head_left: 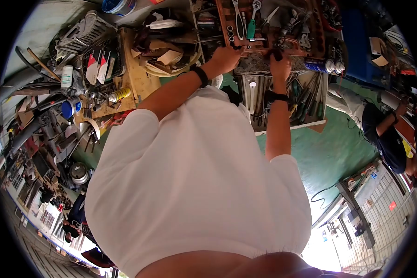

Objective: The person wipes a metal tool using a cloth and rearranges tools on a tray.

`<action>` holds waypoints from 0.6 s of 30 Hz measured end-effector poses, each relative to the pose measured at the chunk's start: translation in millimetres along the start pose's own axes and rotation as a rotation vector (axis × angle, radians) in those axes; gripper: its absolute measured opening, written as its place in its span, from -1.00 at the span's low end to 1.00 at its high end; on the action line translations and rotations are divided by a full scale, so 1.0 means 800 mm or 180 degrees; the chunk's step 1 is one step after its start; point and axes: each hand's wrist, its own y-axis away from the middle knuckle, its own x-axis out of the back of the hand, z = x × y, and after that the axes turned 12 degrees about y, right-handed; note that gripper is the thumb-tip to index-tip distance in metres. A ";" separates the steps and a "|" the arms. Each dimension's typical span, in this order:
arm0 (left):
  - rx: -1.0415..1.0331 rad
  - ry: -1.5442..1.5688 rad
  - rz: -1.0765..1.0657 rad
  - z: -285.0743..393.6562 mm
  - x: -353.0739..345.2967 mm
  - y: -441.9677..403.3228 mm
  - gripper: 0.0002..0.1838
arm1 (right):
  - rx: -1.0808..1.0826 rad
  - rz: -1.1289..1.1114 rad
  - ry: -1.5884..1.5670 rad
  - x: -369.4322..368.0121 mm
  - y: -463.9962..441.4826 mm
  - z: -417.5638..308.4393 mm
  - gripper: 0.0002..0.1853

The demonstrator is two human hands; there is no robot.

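My left hand (224, 60) is at the front left edge of an orange-red tool case (224, 21), its fingers closed together near small sockets (230, 33). Whatever it pinches is too small to name. Close to the case's front edge, my right hand (280, 68) has its fingers closed around a dark, round piece (275, 54) whose kind I cannot make out. Inside the case lie a green-handled ratchet (251, 28), pliers (239, 23) and other metal tools. Both wrists wear dark bands.
Below the case, an open drawer (310, 124) holds wrenches and screwdrivers. Spray cans (329, 66) stand to the right. A round bin (192, 67) with cardboard scraps and a wooden bench (141, 85) are on the left. Another person (380, 125) is at far right.
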 end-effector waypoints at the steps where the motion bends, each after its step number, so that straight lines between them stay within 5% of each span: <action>1: 0.0053 0.0019 -0.0062 0.001 0.001 -0.001 -0.28 | 0.0003 0.0010 0.0007 -0.001 0.003 -0.002 -0.47; 6: -0.0095 -0.0022 0.0195 0.003 0.002 0.011 -0.31 | 0.0638 -0.0362 0.0123 -0.006 -0.007 0.012 -0.50; 12: -0.0239 0.0123 0.0374 -0.011 -0.011 0.021 -0.32 | 0.0182 -0.0254 0.0258 0.009 -0.011 -0.007 -0.54; 18: -0.0120 0.0380 0.0297 -0.009 -0.011 0.013 -0.33 | 0.0525 -0.0476 -0.0287 0.023 0.017 -0.017 -0.50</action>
